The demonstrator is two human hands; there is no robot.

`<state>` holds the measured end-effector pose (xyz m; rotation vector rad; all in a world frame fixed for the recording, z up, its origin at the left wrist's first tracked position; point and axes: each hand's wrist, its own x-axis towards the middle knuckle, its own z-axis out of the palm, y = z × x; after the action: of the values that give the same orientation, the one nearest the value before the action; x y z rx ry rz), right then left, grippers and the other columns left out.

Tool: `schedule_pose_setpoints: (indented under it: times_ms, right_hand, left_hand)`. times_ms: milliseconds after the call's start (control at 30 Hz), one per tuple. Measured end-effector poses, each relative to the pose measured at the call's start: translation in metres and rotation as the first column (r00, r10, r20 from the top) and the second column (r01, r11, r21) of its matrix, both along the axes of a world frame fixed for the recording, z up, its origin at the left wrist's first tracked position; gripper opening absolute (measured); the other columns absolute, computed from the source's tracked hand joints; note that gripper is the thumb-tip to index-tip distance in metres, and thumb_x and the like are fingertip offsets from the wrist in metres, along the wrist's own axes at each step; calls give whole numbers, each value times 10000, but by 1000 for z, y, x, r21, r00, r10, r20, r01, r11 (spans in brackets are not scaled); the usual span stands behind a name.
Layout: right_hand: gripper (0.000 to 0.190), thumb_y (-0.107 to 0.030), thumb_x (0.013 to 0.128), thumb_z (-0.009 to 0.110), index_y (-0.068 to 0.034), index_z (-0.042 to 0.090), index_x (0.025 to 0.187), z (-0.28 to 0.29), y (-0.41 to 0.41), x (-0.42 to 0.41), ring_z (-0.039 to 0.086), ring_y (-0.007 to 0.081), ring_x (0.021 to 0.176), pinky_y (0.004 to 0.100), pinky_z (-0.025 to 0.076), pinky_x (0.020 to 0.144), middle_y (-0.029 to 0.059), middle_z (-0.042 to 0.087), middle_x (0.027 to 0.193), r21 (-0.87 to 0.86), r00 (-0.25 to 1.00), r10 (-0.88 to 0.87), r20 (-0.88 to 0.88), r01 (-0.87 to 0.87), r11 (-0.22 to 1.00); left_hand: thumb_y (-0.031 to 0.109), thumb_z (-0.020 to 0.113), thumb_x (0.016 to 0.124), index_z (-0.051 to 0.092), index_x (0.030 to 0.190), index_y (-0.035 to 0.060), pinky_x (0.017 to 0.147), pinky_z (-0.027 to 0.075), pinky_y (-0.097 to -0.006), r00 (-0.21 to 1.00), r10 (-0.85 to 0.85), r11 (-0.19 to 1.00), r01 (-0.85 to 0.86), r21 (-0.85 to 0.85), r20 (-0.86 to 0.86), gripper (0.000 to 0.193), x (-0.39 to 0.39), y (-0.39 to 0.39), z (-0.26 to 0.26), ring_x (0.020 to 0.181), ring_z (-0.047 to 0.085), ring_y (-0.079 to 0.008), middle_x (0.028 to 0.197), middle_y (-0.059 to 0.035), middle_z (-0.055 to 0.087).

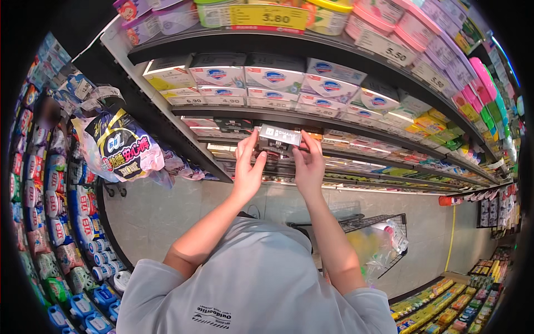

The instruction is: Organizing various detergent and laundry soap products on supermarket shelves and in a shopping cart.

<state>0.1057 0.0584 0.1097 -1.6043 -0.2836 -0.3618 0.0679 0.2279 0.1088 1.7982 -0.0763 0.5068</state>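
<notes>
A small box of Romano soap (279, 134), silver-grey on one face and black on another, is between my two hands at the front of a lower shelf. My left hand (248, 167) holds its left end, with the thumb below and the fingers along the side. The box's right end is in my right hand (309, 167), its index finger near the upper corner. Close behind the box, more dark soap boxes (233, 124) sit on the shelf; my hands and the box partly hide that row.
White soap packs (273, 77) fill the shelf above, and lidded tubs (329, 16) stand higher. Bagged packages (125, 146) hang at the left. A wire shopping cart (392, 223) with goods stands to my right. Detergent shelves (58, 217) curve along the left.
</notes>
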Motion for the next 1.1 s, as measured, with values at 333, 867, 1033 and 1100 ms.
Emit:
schedule_pose_setpoints:
  times_ms: [333, 867, 1033, 1100]
  right_hand:
    - [232, -86, 947, 709, 61, 573, 1064, -30, 24, 59, 712, 270, 903, 358, 563, 793, 171, 599, 1070, -178, 990, -120, -68, 106, 978]
    - [175, 47, 889, 709, 34, 592, 1018, -28, 32, 61, 681, 212, 879, 332, 559, 761, 141, 622, 1028, -86, 959, -257, -121, 248, 965]
    - [249, 85, 921, 654, 25, 611, 1160, -14, 11, 16, 684, 173, 958, 299, 571, 851, 129, 612, 1145, -70, 967, -254, -9, 253, 965]
    - [259, 81, 951, 621, 14, 619, 1201, -35, -8, -23, 694, 168, 982, 289, 558, 897, 113, 642, 1158, -90, 986, -156, -53, 151, 984]
  left_hand:
    - [-49, 551, 987, 483, 1442, 3, 1232, 316, -403, 963, -268, 855, 242, -460, 8, 463, 23, 28, -12, 1469, 383, -217, 1524, -110, 418]
    - [89, 558, 1044, 470, 1450, -6, 1240, 297, -428, 937, -346, 774, 317, -548, 54, 426, 33, 37, -23, 1478, 402, -280, 1535, -156, 464]
    - [40, 525, 1046, 538, 1360, 5, 1172, 397, -386, 916, -401, 773, 324, -546, -24, 316, 23, 45, -39, 1353, 541, -244, 1385, -146, 601]
    - [27, 517, 1046, 553, 1334, 2, 1141, 427, -374, 897, -436, 770, 326, -549, -79, 291, 17, 44, -48, 1303, 577, -237, 1339, -141, 632]
